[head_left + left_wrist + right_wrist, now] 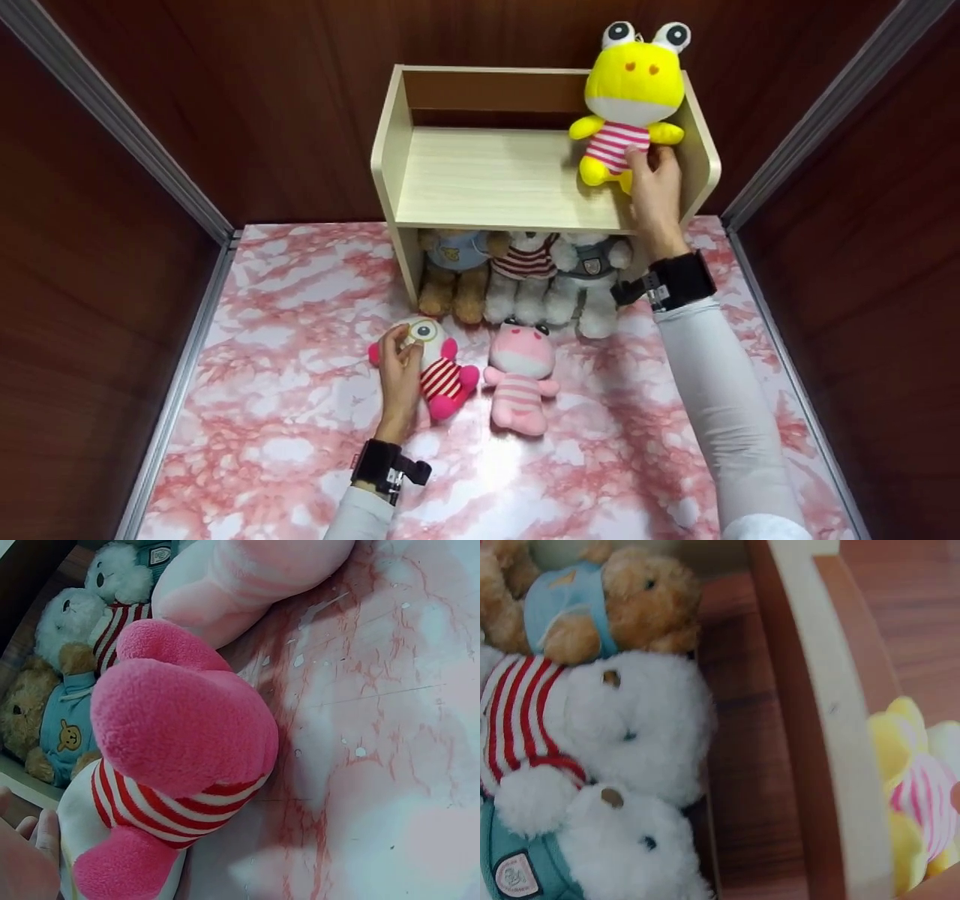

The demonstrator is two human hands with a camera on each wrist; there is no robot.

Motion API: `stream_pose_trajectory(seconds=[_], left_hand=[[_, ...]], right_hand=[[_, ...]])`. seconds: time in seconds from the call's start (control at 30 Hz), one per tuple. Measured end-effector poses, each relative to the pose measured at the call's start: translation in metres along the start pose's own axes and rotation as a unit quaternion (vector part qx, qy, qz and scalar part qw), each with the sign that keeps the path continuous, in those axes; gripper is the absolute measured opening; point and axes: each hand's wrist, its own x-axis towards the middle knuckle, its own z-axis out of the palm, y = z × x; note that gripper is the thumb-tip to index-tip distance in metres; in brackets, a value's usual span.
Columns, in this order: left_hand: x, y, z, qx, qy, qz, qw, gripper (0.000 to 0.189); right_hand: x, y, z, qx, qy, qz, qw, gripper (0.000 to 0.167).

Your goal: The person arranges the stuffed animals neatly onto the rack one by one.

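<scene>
My right hand (658, 191) grips the lower body of a yellow frog plush toy (636, 82) in a pink-striped shirt, over the right end of the upper shelf (495, 176). The frog stands upright, its head above the shelf's side panel. Down on the marbled surface, my left hand (400, 367) holds the white head of a plush toy (442, 379) with pink limbs and a red-striped shirt. That toy leans over, its pink feet toward the left wrist camera. Beside it a pink striped plush toy (520, 382) lies on its back.
In the lower compartment sit a brown bear (67, 716) in a light blue top, a white plush (641, 720) in red stripes and another white plush (622, 840) in a green top. Dark wood panels (105, 247) enclose the sides and back.
</scene>
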Motion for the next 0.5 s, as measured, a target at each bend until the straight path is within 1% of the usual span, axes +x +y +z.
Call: stream_pose_trajectory(seconds=[0.07, 0.1, 0.27, 0.33, 0.5], left_hand=[[0.004, -0.011, 0.000, -0.001, 0.004, 0.000, 1.0000, 0.041], [0.005, -0.013, 0.000, -0.003, 0.006, 0.001, 1.0000, 0.041], [0.005, -0.018, -0.002, 0.000, 0.005, 0.014, 0.9999, 0.040], [0.006, -0.018, -0.002, 0.006, 0.003, 0.017, 0.9998, 0.040], [0.006, -0.017, -0.002, 0.010, -0.002, 0.013, 0.9999, 0.039]], right_hand=[[-0.006, -0.004, 0.000, 0.014, -0.006, 0.001, 0.9999, 0.047], [-0.009, -0.005, 0.000, 0.019, -0.009, 0.000, 0.9998, 0.048], [-0.032, -0.010, -0.008, 0.025, -0.022, 0.011, 0.9994, 0.068], [-0.040, -0.009, -0.010, 0.024, -0.021, -0.002, 0.9995, 0.071], [-0.058, 0.002, -0.016, 0.043, -0.008, -0.074, 0.9963, 0.064]])
